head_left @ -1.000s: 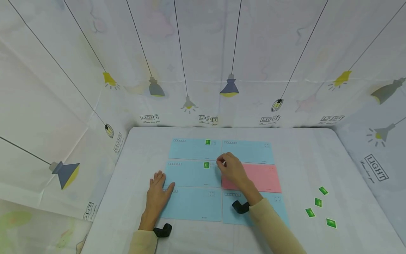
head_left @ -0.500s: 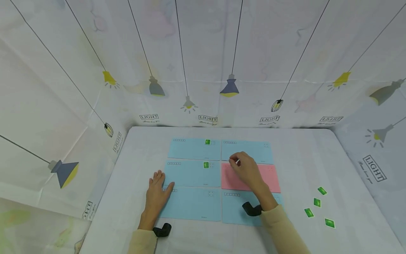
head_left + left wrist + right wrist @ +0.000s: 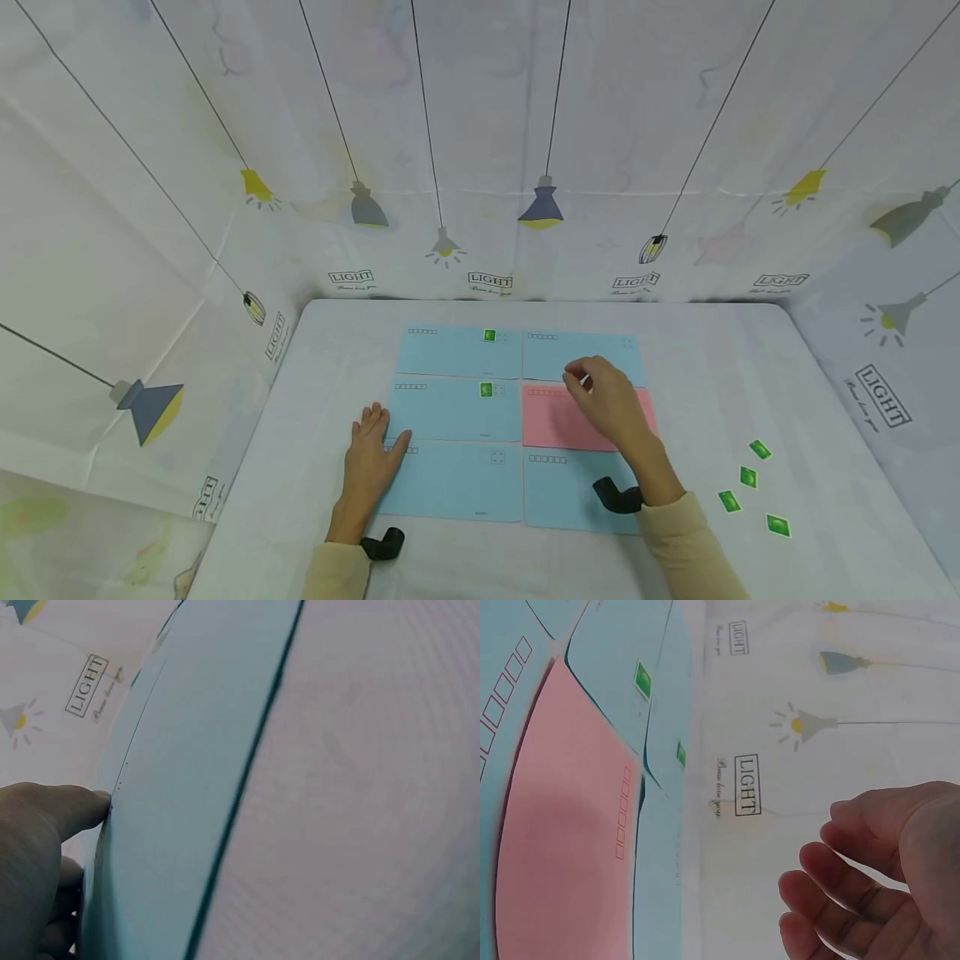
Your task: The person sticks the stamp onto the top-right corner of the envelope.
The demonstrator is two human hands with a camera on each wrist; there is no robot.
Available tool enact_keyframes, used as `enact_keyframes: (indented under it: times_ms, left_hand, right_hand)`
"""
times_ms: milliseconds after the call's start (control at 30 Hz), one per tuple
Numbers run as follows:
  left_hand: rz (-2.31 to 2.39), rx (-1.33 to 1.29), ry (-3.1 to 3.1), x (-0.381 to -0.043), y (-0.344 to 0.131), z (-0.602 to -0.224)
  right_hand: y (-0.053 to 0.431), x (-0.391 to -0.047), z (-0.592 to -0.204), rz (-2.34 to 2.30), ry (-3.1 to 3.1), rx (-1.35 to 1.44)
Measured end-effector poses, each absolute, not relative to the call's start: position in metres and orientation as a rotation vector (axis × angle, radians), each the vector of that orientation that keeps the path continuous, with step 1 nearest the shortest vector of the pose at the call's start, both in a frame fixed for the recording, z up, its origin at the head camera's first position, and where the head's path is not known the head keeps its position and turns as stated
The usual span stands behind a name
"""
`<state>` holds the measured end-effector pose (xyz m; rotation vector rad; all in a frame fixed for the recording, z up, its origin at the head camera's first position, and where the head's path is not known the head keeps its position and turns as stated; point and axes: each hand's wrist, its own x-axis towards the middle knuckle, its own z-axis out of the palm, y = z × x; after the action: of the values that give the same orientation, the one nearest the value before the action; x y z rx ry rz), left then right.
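Several light blue envelopes (image 3: 450, 483) and one pink envelope (image 3: 542, 421) lie in two columns on the white table. My left hand (image 3: 369, 457) rests with spread fingers along the left edge of the left column; in the left wrist view its thumb (image 3: 82, 804) touches a blue envelope's edge. Over the pink envelope hovers my right hand (image 3: 603, 400). The right wrist view shows its fingers (image 3: 832, 877) loosely bent, apart from the thumb, holding nothing. Green stamps sit on the top left envelope (image 3: 490, 335) and the middle left envelope (image 3: 486, 389), beside printed corner marks.
Several loose green stamps (image 3: 748, 477) lie scattered on the table's right side. A white curtain (image 3: 480, 150) printed with lamps encloses the back and sides. Dark curved mounts (image 3: 618, 497) sit at both wrists.
My right hand has moved rightward, from beside the middle left envelope's stamp to above the pink envelope. My left hand and the stamps have stayed in place.
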<state>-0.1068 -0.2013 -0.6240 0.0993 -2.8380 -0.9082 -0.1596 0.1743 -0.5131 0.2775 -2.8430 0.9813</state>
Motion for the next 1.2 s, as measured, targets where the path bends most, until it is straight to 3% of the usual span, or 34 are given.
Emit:
enact_keyframes:
  times_ms: [1200]
  left_hand:
    - [-0.898,0.097,-2.832,-0.105,-0.2,-0.623]
  right_hand:
    - [0.223,-0.131,-0.506,0.861,-2.7,0.175]
